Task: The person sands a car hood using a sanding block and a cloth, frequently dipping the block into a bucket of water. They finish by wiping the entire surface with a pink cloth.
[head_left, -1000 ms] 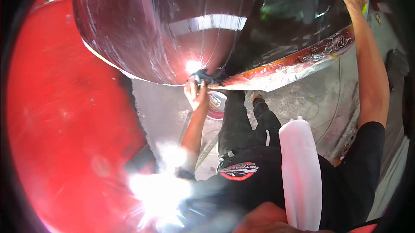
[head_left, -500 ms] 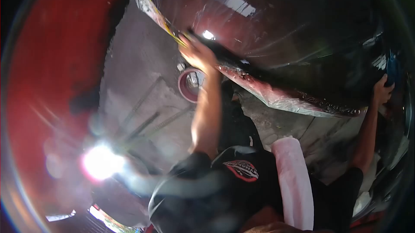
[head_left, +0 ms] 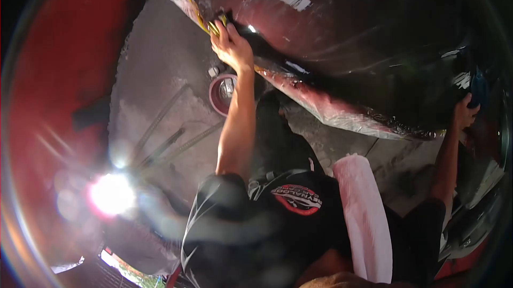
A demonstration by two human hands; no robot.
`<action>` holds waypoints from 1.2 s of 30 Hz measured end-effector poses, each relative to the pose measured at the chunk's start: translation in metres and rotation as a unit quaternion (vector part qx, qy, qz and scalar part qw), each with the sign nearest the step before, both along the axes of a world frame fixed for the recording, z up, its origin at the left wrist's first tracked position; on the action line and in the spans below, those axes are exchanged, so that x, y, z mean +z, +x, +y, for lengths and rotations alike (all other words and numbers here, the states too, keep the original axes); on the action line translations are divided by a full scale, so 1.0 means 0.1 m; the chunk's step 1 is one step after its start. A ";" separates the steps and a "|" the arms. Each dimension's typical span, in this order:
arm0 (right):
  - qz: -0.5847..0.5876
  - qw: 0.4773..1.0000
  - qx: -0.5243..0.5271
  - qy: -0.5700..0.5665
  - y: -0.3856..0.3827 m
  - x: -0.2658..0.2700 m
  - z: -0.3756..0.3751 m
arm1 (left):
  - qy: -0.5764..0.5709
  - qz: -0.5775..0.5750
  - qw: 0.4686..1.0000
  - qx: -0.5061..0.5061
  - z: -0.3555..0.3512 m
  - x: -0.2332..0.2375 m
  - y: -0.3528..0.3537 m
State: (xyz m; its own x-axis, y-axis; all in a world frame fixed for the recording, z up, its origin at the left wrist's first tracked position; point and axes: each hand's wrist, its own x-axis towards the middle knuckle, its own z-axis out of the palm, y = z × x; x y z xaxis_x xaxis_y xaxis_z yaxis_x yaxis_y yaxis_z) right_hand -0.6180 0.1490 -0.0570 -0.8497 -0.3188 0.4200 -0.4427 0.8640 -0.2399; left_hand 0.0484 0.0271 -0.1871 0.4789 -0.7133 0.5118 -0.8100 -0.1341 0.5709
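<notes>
- Pressing down with the left grip (head_left: 231, 47), closed tight over a dark pad (head_left: 247, 32), right at the yellow tape line (head_left: 199, 20) on the rim of a glossy dark-red panel (head_left: 342, 37).
- Reaching far out with the right grip (head_left: 465, 113) to the other side of the same panel, touching a blue thing (head_left: 477, 89). Cannot tell whether wrapped round it or only laid against it, as that corner is too dim.
- Standing over a concrete floor (head_left: 160, 74), with a red round tub (head_left: 220, 94) just beside the left forearm and crinkled film (head_left: 342, 114) along the panel's lower edge.
- Whitish roll (head_left: 363, 213) near the chest, between the two arms, touched by neither grip.
- Judged as mid-stroke: working the pad along the taped rim, with a brace at the far side.
- Calls next for firm, even pressure along the tape line, no drift onto the crinkled film, and a steady hold at the blue thing to stay balanced in the lean.
</notes>
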 end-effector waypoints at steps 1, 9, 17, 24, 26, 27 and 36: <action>-0.003 1.000 -0.001 -0.003 0.07 0.01 -0.03 | -0.030 0.023 0.999 -0.039 0.16 0.00 -0.19; 0.005 1.000 -0.018 -0.017 0.13 -0.01 -0.04 | 0.002 0.088 0.996 -0.033 0.41 0.14 -0.42; -0.009 1.000 -0.005 -0.019 0.15 -0.04 0.03 | 0.045 -0.004 0.987 -0.156 1.45 0.04 -1.20; 0.003 0.999 -0.007 -0.037 0.18 -0.09 0.02 | -0.037 -0.120 0.890 -0.437 0.97 0.11 -0.84; 0.000 0.999 -0.008 -0.034 0.17 -0.09 0.07 | -0.051 -0.070 0.816 -0.571 0.56 0.68 -1.56; 0.001 0.999 0.004 -0.032 0.18 -0.08 0.08 | -0.006 -0.082 0.816 -0.573 0.42 1.10 -2.02; 0.012 0.999 0.008 -0.045 0.21 -0.01 0.01 | 0.022 -0.121 0.867 -0.483 1.25 0.04 -0.87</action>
